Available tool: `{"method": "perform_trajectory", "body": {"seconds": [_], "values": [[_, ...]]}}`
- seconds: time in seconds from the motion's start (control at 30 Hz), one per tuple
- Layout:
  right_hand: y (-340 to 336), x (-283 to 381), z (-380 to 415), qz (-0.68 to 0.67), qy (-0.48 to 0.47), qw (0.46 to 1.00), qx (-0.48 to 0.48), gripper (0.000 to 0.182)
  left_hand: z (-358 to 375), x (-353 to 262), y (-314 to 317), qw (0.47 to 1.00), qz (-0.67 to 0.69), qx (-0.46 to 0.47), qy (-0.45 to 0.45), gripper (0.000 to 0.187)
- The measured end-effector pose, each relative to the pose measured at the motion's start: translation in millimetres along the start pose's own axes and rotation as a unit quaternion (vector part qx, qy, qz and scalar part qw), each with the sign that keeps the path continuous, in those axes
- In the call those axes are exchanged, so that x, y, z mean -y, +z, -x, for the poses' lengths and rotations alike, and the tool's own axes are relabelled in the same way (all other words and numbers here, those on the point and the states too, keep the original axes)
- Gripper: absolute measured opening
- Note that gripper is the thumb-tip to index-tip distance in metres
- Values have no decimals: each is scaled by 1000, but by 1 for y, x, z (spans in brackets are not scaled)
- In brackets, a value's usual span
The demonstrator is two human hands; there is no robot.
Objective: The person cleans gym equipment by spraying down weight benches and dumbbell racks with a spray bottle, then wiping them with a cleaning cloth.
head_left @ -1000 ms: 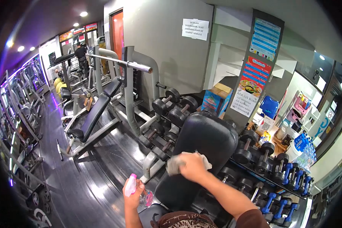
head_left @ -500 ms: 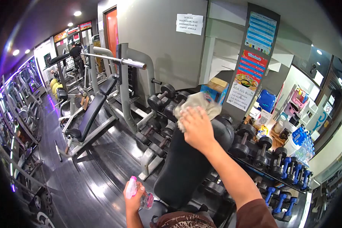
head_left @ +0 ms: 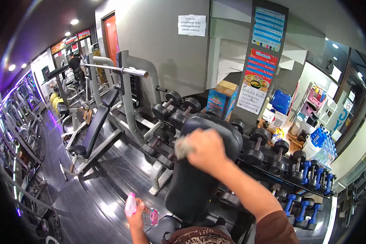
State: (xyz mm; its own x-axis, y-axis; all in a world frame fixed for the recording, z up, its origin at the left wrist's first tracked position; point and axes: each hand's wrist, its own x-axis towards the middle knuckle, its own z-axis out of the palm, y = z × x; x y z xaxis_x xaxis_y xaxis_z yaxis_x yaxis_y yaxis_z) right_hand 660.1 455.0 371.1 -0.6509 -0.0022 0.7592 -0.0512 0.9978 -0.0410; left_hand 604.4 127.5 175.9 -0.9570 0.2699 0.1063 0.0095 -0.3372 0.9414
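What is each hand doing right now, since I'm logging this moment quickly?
Left hand: closed around a spray bottle with a pink top.
Right hand: closed on a bunched cloth, over the black backrest.

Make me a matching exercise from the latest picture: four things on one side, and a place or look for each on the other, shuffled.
Things:
1. spray bottle
2. cloth
3. bench backrest
4. paper notice

Places or looks:
A. black and padded
B. up on the grey wall
C. in the left hand
D. bunched in the right hand

Right pairs: 1-C, 2-D, 3-A, 4-B
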Motion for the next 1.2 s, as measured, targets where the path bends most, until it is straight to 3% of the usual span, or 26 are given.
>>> {"method": "perform_trajectory", "body": {"seconds": [0.03, 0.13, 0.2, 0.23, 0.47, 0.57, 0.63, 0.73, 0.83, 0.9, 0.93, 0.97, 1.03, 1.13, 1.2], "values": [[-19, -15, -23, -43, 36, 998, -41, 14, 2, -4, 1, 1000, -11, -20, 11, 34], [-41, -52, -44, 67, 31, 996, -44, 31, 2, -2, -4, 1000, -11, -21, 6, 33], [-16, -65, -13, 104, 15, 988, 112, 38, 1, -1, -1, 1000, -13, -22, 10, 34], [-20, -52, -8, 169, -3, 982, 78, 37, -1, -1, 1, 1000, -14, -20, 11, 34], [-22, -20, 63, 204, -52, 967, 145, 28, -9, -5, 8, 1000, -7, 1, 16, 37], [10, -6, 134, 197, -64, 953, 223, 43, -13, -7, 1, 1000, -1, -2, 23, 36], [27, 7, 175, 163, -82, 961, 208, 38, -14, -2, -9, 1000, -2, 0, 25, 36], [30, 27, 193, 107, 22, 964, 241, 33, -14, 1, -16, 1000, 0, -10, 26, 38], [6, 21, 146, 15, 97, 987, 125, 27, -15, -5, -19, 1000, 12, 10, 14, 39], [-47, 11, 84, 49, 141, 987, 59, 20, -19, -6, -20, 1000, 13, 17, 11, 38], [-61, 1, 61, 42, 117, 987, -100, 17, -21, -6, -19, 1000, 13, 21, 7, 37], [-71, -14, 41, 73, 112, 974, -180, 11, -22, -5, -19, 1000, 14, 17, 3, 36], [-90, -34, 10, 115, 121, 964, -207, 23, -25, -3, -17, 1000, 17, 10, -6, 34], [-49, -56, 27, 182, 135, 973, -49, 38, -26, -3, -12, 999, 37, 9, -11, 32], [-29, -46, 44, 250, 108, 958, -91, 47, -23, -3, -12, 1000, 29, 8, -10, 31]]}}
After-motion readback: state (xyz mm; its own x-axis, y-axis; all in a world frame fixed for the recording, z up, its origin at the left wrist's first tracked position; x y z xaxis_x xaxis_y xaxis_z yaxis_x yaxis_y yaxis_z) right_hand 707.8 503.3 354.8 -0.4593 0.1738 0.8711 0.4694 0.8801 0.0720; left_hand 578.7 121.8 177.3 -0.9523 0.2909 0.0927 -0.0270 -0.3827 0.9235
